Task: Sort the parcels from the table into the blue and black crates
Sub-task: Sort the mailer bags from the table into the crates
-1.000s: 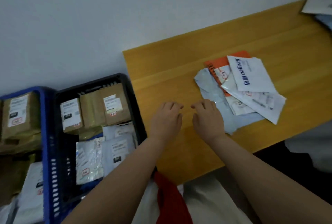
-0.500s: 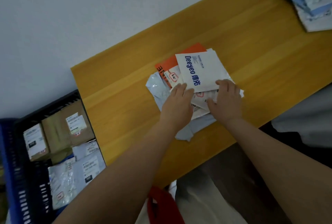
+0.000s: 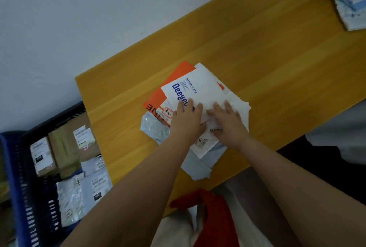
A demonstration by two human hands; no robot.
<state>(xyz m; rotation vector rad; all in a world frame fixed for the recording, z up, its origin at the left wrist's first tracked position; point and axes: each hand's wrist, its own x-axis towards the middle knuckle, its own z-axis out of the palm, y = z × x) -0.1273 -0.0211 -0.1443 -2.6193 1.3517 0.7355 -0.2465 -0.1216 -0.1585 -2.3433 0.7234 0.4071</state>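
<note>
Here both the left hand (image 3: 187, 120) and right hand (image 3: 227, 122) lie spread on the white mailer (image 3: 198, 86), probably steadying the counter (image 3: 277, 58) pile.

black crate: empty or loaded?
Loaded. The black crate holds brown labelled boxes at the back and grey mailer bags in front.

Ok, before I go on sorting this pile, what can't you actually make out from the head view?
- Pile: how many parcels, since they overlap and both hands cover the middle.
- White mailer: its print is partly under the left hand.
- Barcode label: too small, half under the right hand.
- Blue crate: cut off by the left edge.
- Far parcels: cut off at the top right corner.
</note>
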